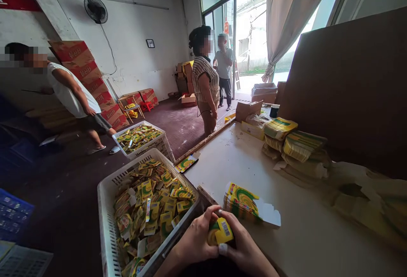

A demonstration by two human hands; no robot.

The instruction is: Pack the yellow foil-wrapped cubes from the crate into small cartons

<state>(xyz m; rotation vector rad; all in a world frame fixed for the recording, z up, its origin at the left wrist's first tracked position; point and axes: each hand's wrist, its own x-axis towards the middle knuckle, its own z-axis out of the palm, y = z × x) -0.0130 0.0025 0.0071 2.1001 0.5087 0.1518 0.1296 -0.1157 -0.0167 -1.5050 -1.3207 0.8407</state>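
Packet (220, 232) is sitting pinched between both my hands at the table's (305, 234) near edge, its long axis running 9 to 3 o'clock. I am closing my left hand (194, 243) and right hand (243, 249) around it equally. Flat cartons (243, 202) are lying at 1 o'clock; the white basket (106, 209), at 10 o'clock, is holding loose packets.

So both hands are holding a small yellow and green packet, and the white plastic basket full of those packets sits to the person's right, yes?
Not quite. The head view shows the white plastic basket full of packets on the person's left, beside the table's edge, not on the right. The rest holds: the left hand and right hand together hold a small yellow and green packet.
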